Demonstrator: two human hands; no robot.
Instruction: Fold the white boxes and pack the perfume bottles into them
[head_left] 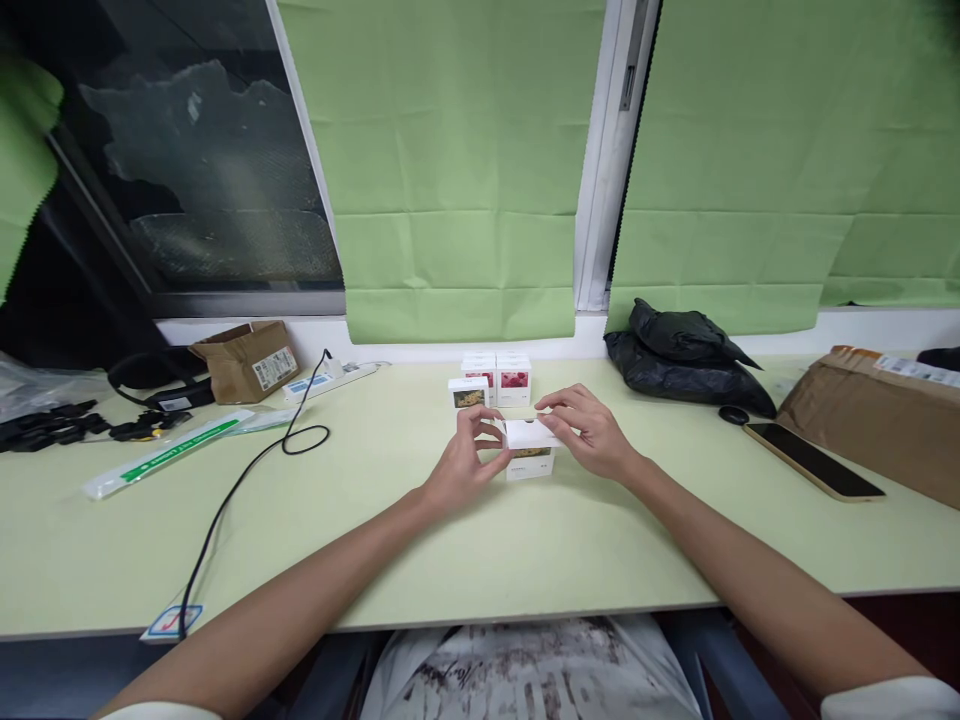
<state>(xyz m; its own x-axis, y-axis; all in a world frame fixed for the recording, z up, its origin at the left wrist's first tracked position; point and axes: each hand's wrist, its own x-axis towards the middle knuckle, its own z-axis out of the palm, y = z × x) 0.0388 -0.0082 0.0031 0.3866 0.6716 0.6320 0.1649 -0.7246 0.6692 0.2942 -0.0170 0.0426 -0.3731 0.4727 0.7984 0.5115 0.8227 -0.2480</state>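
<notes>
A small white box (529, 466) with a dark, gold-patterned picture panel on its front stands upright on the table before me. My left hand (471, 458) is closed around its left side, the thumb at the front and the fingers behind. At the top, my right hand (591, 432) pinches the white lid flap (531, 433) near its right edge. The flap sticks out a little over the front. Just behind, another white box (468, 392) has a similar gold-patterned panel. Two white boxes with red picture panels (514, 382) stand beside each other farther back.
On the left lie a black cable (259, 462), a green-and-white plastic packet (171, 453), an open cardboard box (246, 362) and a power strip (334, 378). On the right are black plastic bags (682, 360), a phone (814, 462) and a large brown package (877, 420).
</notes>
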